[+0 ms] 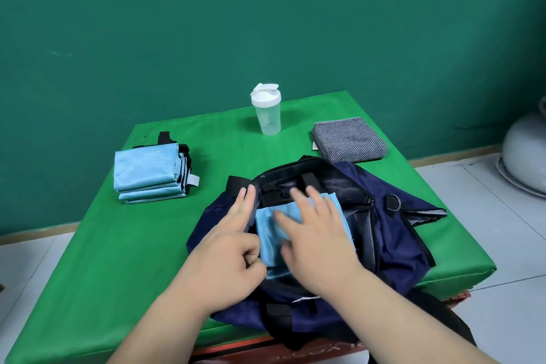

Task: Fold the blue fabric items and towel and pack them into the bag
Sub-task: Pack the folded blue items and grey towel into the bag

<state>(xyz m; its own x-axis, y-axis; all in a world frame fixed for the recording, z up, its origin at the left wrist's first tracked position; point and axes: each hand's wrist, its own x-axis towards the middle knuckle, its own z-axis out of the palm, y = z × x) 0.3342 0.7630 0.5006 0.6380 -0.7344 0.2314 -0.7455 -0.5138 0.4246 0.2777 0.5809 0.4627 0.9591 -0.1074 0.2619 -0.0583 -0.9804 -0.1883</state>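
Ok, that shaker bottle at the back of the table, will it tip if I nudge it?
Probably. The shaker bottle looks empty through its translucent wall, so likely light. It stands tall and narrows toward the base, so a push near the white lid may topple it.

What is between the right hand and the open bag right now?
Head view: a folded light-blue fabric lies under the flat right hand, over the bag opening.

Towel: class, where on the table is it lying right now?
In the head view, the towel lies folded at the far right of the table, right of the bottle and just behind the open bag.
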